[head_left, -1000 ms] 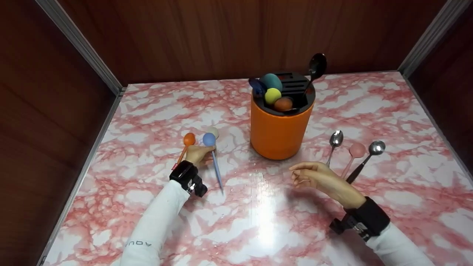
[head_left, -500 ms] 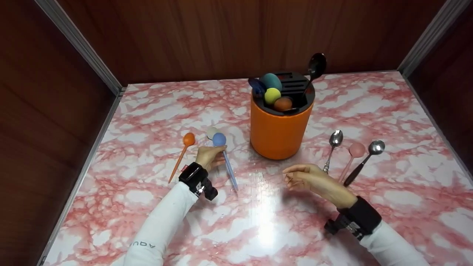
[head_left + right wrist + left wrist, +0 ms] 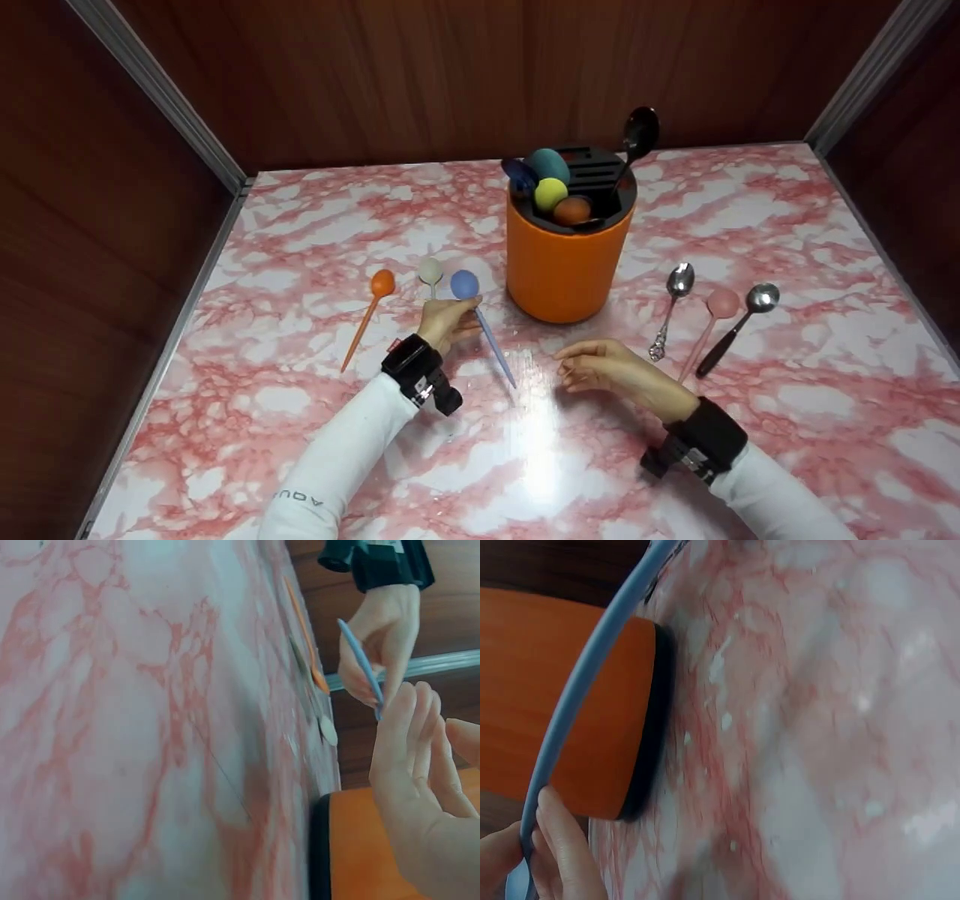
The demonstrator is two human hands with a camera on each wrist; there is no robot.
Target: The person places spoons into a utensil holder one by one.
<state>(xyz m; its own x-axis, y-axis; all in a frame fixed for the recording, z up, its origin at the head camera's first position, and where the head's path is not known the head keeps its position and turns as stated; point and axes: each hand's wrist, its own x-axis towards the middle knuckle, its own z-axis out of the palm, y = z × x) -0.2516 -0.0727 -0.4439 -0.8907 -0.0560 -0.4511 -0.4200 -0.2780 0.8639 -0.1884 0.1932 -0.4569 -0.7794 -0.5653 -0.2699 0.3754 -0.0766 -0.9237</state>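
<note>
My left hand (image 3: 448,321) pinches a blue spoon (image 3: 491,341) just below its bowl, and the handle slants down toward the right. In the left wrist view the thumb and fingers (image 3: 570,851) press on the blue handle (image 3: 576,694). Off to the right my right hand (image 3: 611,371) hovers above the table with relaxed, bent fingers and holds nothing. Behind both hands stands an orange utensil holder (image 3: 566,274) with a black slotted top. Teal, yellow, brown, dark blue and black spoon heads stick out of it.
An orange spoon (image 3: 365,324) and a pale spoon (image 3: 430,270) lie at the left. At the right lie an ornate metal spoon (image 3: 667,315), a pink spoon (image 3: 705,330) and a dark-handled metal spoon (image 3: 735,334). Wooden panels (image 3: 450,82) enclose the marbled table (image 3: 300,225).
The left hand has carried the blue spoon to the right, uncovering the orange and pale spoons. My right hand has drifted left, toward the middle.
</note>
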